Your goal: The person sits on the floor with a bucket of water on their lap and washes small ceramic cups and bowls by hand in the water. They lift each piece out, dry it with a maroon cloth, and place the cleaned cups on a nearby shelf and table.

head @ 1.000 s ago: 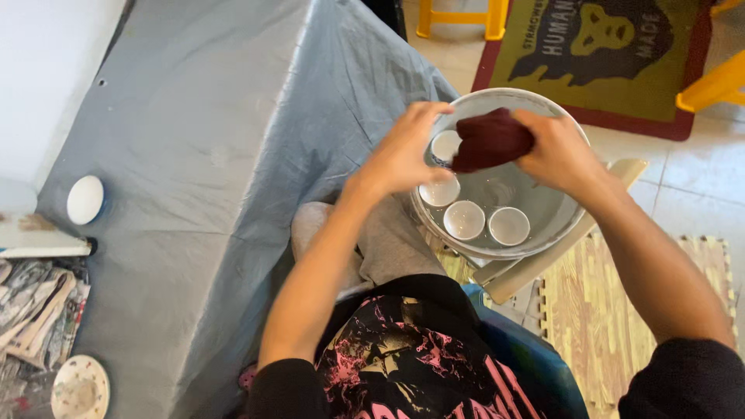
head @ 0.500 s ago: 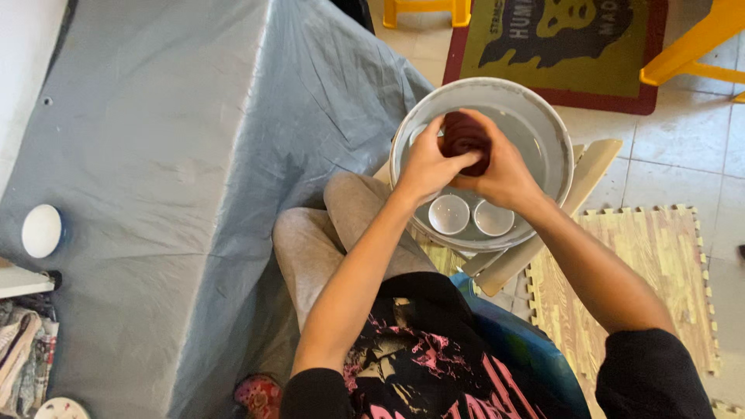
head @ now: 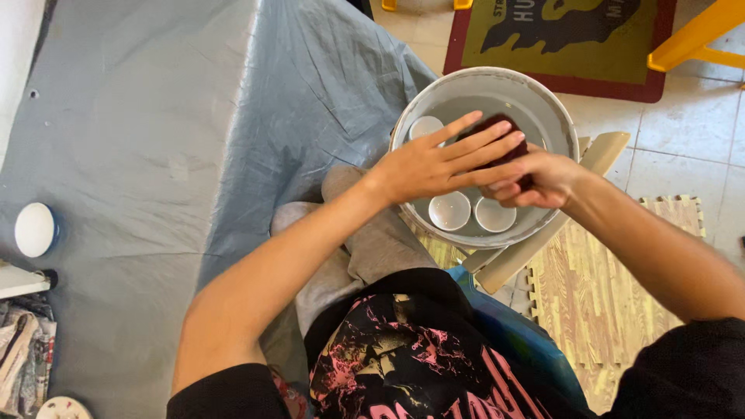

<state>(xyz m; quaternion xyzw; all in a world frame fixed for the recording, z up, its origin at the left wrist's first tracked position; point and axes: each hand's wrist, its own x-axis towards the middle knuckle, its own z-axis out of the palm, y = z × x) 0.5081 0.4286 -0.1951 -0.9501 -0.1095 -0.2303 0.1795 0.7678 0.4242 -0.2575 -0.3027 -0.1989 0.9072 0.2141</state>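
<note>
left hand (head: 434, 164) fingers flat on maroon cloth (head: 497, 136) | right hand (head: 535, 180) fingers grasp cloth | over bucket (head: 434, 101)

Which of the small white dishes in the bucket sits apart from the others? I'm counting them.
The small white dish at the bucket's far left, beside the left hand's fingertips; the other two lie side by side at the near wall.
</note>
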